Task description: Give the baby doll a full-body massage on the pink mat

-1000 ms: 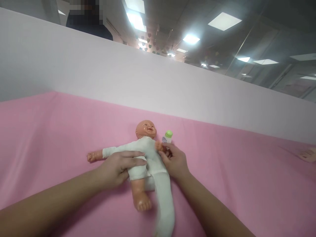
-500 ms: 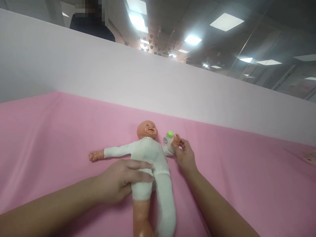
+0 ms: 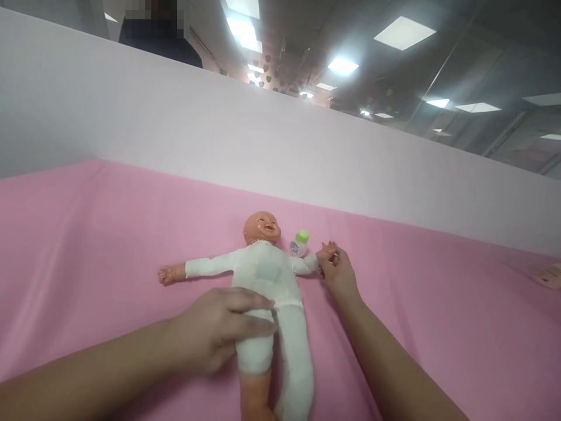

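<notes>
A baby doll (image 3: 268,272) with a white cloth body lies face up on a pink cloth (image 3: 100,234). My left hand (image 3: 214,330) is wrapped over the doll's thigh at the left, its thumb hidden from sight. Between the thumb and fingers of my right hand (image 3: 342,275) is the doll's small plastic hand (image 3: 328,250), with that arm stretched out to the right. A small bottle with a green cap (image 3: 299,244) stands beside the doll's head, above this arm. The doll's other arm (image 3: 209,268) points out to the left, untouched.
A white panel (image 3: 263,146) runs along the back of the pink cloth. Behind it, at the upper left, is a person in dark clothing (image 3: 160,44). A pale flat item (image 3: 550,275) lies at the far right edge.
My right hand has drawn the doll's hand to the right, away from the bottle, straightening the arm. My left hand keeps hold of the thigh, which has shifted slightly.
</notes>
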A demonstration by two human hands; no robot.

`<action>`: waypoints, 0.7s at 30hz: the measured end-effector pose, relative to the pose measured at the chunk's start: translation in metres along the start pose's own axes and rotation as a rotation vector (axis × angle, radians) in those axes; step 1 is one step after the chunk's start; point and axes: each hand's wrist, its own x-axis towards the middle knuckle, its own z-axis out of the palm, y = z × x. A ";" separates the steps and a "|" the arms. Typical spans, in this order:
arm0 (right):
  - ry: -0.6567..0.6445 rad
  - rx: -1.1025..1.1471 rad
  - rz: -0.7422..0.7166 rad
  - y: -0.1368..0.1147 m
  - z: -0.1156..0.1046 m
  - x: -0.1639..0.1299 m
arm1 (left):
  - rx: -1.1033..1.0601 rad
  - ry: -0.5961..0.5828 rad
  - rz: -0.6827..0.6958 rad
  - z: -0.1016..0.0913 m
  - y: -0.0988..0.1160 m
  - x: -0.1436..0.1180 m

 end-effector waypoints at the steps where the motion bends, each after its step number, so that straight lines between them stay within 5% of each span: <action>1: -0.028 -0.020 -0.038 -0.005 0.004 -0.007 | -0.002 0.024 -0.006 -0.001 -0.005 -0.002; 6: -0.284 -0.232 -0.308 -0.023 0.024 -0.039 | 0.056 0.045 -0.181 -0.004 -0.028 -0.006; 11: -0.424 -0.400 -0.589 -0.022 0.036 -0.049 | -0.113 0.018 -0.308 -0.002 -0.045 -0.002; 16: -0.420 -0.391 -0.508 -0.024 0.036 -0.044 | -0.148 0.043 -0.292 -0.002 -0.045 0.000; 21: -0.261 -0.328 -0.221 -0.020 0.026 -0.027 | -0.235 -0.034 -0.185 0.003 -0.018 -0.001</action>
